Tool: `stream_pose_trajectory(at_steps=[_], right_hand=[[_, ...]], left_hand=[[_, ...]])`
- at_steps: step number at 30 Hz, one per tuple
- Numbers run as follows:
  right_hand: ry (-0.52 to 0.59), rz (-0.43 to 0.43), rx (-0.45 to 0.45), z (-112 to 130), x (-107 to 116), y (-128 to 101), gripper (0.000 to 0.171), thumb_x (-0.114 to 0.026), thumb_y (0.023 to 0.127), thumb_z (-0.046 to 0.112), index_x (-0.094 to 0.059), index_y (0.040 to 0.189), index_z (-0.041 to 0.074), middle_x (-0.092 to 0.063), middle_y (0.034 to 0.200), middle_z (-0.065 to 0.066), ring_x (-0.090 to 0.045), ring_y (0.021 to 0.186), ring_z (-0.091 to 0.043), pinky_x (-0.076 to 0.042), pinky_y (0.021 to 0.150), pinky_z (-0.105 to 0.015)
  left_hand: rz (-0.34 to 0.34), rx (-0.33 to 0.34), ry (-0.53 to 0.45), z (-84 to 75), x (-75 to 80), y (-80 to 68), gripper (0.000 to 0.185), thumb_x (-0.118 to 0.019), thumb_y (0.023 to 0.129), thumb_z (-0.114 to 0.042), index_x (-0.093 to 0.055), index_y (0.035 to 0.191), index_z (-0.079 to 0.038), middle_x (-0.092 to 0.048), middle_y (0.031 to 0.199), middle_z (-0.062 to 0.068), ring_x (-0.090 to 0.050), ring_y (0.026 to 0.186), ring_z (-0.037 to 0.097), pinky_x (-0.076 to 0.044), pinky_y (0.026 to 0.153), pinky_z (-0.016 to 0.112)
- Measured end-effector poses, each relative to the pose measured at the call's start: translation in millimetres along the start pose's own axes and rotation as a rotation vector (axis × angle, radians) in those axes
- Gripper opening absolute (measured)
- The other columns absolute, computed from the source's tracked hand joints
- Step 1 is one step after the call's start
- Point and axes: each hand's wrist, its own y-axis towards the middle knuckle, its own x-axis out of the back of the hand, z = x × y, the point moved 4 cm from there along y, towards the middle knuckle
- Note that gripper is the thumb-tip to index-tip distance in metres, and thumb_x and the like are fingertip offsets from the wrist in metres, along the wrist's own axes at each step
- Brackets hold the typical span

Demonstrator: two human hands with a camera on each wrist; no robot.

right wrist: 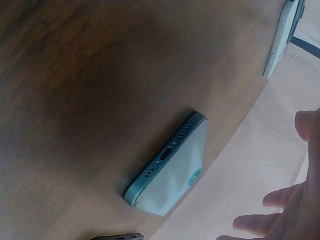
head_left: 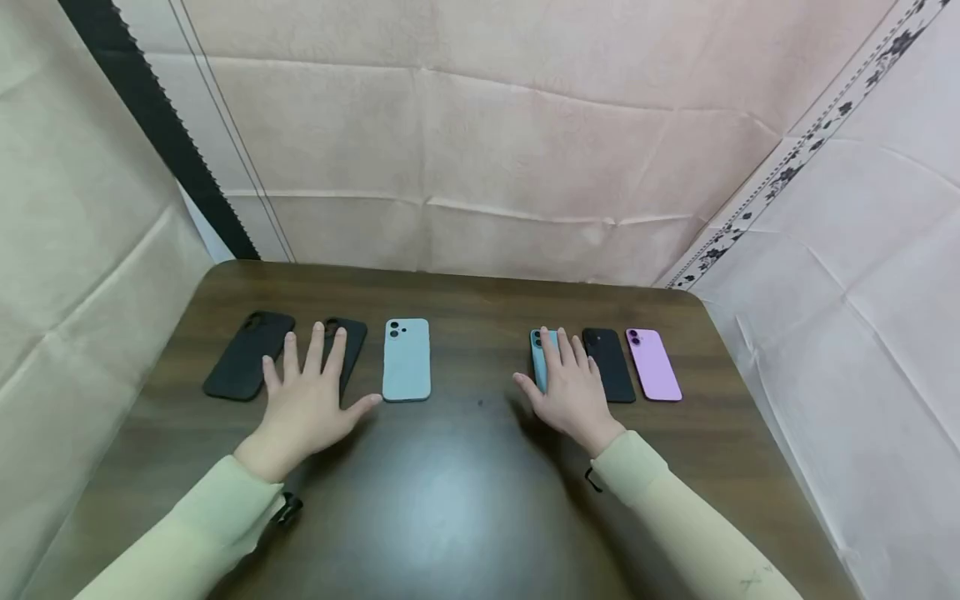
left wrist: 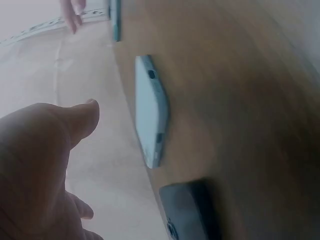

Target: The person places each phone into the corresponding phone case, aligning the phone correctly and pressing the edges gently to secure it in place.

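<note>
My left hand (head_left: pixel 302 412) is spread over the left group of phones, overlapping a black phone (head_left: pixel 352 335) and partly hiding it. On its left lies another black phone (head_left: pixel 243 362); near the thumb is a light blue phone (head_left: pixel 407 367), also in the left wrist view, pale and edge-on (left wrist: pixel 150 110). With fingers extended, my right hand (head_left: pixel 573 398) hangs over a blue phone (right wrist: pixel 175 165), whose bottom port faces the right wrist camera. Beside it lie a black phone (head_left: pixel 611 371) and a purple phone (head_left: pixel 654 364). Neither hand grips anything.
The phones lie camera side up in a row along the far part of a dark wooden table (head_left: pixel 450 533). Pale creased cloth (head_left: pixel 525 150) hangs behind it and at both sides. A black strip (head_left: pixel 165 125) runs down the cloth at the left.
</note>
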Motion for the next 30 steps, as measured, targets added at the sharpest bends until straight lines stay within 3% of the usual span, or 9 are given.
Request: stream_pose_trajectory(at_steps=[5,12,17,22,30], right_hand=[[0.045,0.013,-0.011,1,0,3,0.090,-0.041,0.089,0.071,-0.016,0.156,0.017,-0.025,0.154,-0.021,-0.028,0.137,-0.043,-0.036,0.100,-0.062],[0.109,0.048,-0.128,1,1,11,0.100,-0.039,0.085,0.077,-0.011,0.156,0.013,-0.025,0.153,-0.022,-0.034,0.132,-0.046,-0.041,0.094,-0.063],[0.151,0.074,-0.204,-1,1,16,0.104,-0.042,0.083,0.079,-0.011,0.155,0.011,-0.030,0.150,-0.024,-0.033,0.131,-0.048,-0.043,0.090,-0.064],[0.148,0.104,-0.223,-6,-1,19,0.106,-0.045,0.082,0.079,-0.012,0.155,0.009,-0.030,0.149,-0.025,-0.032,0.130,-0.050,-0.042,0.090,-0.065],[0.139,0.125,-0.256,-13,-5,20,0.105,-0.051,0.081,0.076,-0.016,0.154,0.008,-0.036,0.139,-0.028,-0.039,0.120,-0.047,-0.048,0.081,-0.060]], left_hand=[[0.005,0.032,-0.072,-14.1,4.2,0.0,0.106,-0.056,0.083,-0.069,-0.010,0.155,-0.006,-0.003,0.158,0.026,-0.002,0.137,0.058,-0.007,0.101,0.076],[0.032,0.044,-0.161,-40.3,-1.2,6.4,0.105,-0.057,0.085,-0.065,-0.007,0.154,-0.004,-0.009,0.156,0.029,-0.015,0.136,0.056,-0.025,0.100,0.071],[0.046,0.090,-0.210,-51.0,-11.2,13.1,0.107,-0.061,0.085,-0.062,-0.007,0.153,0.001,-0.028,0.144,0.033,-0.039,0.121,0.051,-0.043,0.088,0.061],[0.051,0.125,-0.217,-56.5,-18.9,18.5,0.110,-0.064,0.083,-0.061,-0.007,0.152,0.003,-0.037,0.132,0.031,-0.046,0.106,0.044,-0.047,0.078,0.053],[0.062,0.139,-0.215,-61.9,-27.8,22.8,0.110,-0.064,0.082,-0.062,-0.009,0.152,0.001,-0.041,0.125,0.027,-0.048,0.101,0.039,-0.048,0.069,0.047]])
